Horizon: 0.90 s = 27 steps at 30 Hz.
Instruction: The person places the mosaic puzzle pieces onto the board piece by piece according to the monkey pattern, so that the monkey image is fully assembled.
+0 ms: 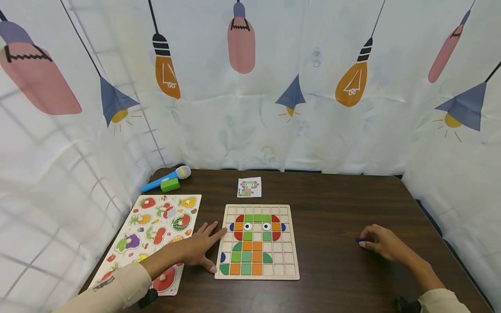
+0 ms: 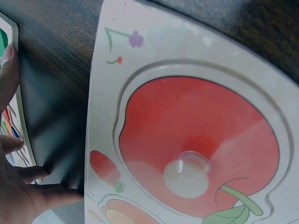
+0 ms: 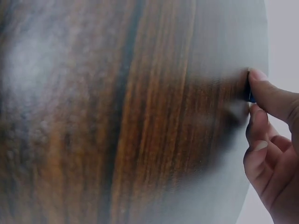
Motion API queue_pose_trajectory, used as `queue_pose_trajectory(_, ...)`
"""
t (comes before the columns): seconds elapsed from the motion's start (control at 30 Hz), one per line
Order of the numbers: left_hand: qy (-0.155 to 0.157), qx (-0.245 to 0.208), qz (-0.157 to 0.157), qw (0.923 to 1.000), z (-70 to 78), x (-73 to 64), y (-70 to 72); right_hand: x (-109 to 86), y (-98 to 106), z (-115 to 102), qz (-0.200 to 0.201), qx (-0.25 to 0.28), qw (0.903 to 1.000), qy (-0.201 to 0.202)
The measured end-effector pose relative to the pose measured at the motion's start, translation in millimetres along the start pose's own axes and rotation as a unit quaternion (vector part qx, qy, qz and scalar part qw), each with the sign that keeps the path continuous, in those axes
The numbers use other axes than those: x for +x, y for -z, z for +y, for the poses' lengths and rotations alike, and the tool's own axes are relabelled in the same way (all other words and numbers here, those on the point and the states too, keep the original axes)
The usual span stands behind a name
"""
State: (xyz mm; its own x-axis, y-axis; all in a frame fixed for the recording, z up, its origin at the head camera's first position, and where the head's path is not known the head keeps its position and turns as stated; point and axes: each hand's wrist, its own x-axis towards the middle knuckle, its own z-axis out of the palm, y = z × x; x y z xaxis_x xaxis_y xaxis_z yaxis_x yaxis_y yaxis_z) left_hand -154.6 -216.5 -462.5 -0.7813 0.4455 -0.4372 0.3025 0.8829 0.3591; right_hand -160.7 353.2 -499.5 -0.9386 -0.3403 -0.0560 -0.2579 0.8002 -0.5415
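A pale grid board (image 1: 283, 256) lies on the table, filled partly with coloured square and rounded pieces and two eye pieces. Fingers spread, my left hand (image 1: 197, 248) rests at its left edge, with thumb and a fingertip touching the rim. In the left wrist view, the same hand (image 2: 18, 186) shows beside the fruit board. Well off to the right, my right hand (image 1: 381, 244) pinches a small dark blue piece (image 1: 359, 240) between thumb and finger, low over the table. Much of that blue piece (image 3: 251, 95) is hidden by the fingers in the right wrist view.
Under my left forearm lies a fruit puzzle board (image 1: 133, 226) with a knobbed red piece (image 2: 163, 116). Behind it are a blue toy microphone (image 1: 160, 180) and a green block (image 1: 170, 185). A small pattern card (image 1: 249, 187) lies beyond the grid board. A printed curtain (image 1: 266, 139) hangs around the table.
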Motion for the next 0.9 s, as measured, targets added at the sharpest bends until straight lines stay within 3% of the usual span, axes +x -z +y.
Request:
queue_pose_trajectory(0.33,-0.001,-0.005,-0.002,1.0,1.7,-0.3,0.6,1.1,-0.8,-5.9,0.011,0.0,0.9999,-0.013)
queue_pose_trajectory(0.73,0.015,-0.003,-0.005,0.9999,2.6,-0.4,0.6,16.1,-10.8,-33.5,0.024,0.117,0.9914,0.054)
queue_pose_trajectory(0.9,0.016,0.0,-0.005,0.9999,3.1,0.9,1.1,25.1,-20.3,-45.8,0.027,0.144,0.9875,0.058)
